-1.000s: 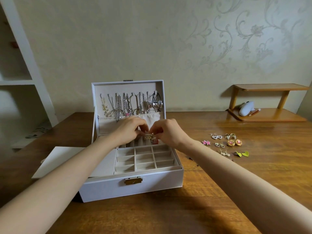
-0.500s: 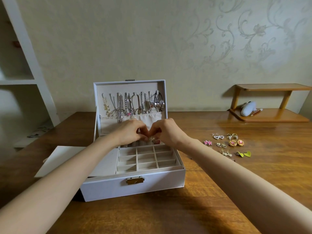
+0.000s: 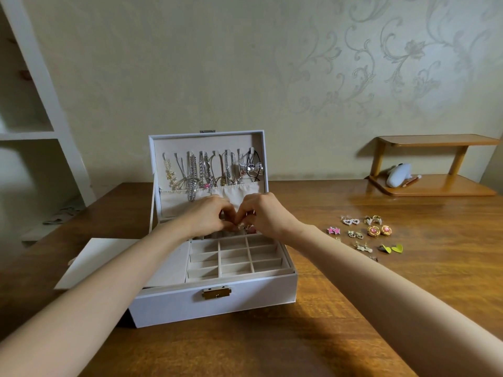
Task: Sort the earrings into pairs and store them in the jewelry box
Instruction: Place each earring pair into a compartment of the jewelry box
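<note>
The white jewelry box stands open in front of me, its lid upright with necklaces hanging inside. My left hand and my right hand meet over the back row of the box's compartments, fingertips curled together on a small gold earring that is mostly hidden. Several earring pairs lie on the table to the right: pink stars, white hearts, round gold-and-pink ones, yellow-green hearts.
A wooden table carries everything. A white flat tray or lid lies left of the box. A small wooden shelf with a white object stands at the back right. A white shelving unit is on the left.
Both hands have sunk slightly toward the back compartments, fingertips closing in tighter on the earring. The loose earrings on the table have not moved.
</note>
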Demonstrator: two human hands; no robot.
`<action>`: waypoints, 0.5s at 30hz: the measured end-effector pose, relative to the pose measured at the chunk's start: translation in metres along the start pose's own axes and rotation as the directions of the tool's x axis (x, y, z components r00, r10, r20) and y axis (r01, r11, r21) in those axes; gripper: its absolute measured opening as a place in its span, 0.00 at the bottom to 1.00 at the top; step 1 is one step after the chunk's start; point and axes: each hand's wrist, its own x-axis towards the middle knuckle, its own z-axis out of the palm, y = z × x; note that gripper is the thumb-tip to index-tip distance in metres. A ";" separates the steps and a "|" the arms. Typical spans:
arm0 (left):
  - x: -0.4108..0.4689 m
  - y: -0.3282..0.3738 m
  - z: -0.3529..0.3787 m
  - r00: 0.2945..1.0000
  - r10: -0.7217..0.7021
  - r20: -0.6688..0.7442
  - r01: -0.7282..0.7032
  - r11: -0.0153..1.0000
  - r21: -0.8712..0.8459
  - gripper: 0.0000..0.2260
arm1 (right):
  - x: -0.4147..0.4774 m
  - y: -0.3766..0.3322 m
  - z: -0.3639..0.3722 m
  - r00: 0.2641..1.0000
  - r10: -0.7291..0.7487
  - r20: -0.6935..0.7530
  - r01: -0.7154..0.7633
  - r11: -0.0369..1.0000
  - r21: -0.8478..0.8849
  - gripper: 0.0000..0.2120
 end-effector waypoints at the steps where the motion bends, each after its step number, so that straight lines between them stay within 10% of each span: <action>1: 0.000 0.000 0.000 1.000 0.000 -0.004 0.000 1.000 0.000 0.06 | 0.000 0.001 0.000 1.000 -0.005 -0.021 0.005 1.000 -0.006 0.10; 15: 0.000 -0.002 0.001 1.000 0.025 0.018 -0.026 0.997 0.071 0.04 | -0.010 0.017 0.003 0.987 0.132 -0.090 -0.131 0.991 0.019 0.07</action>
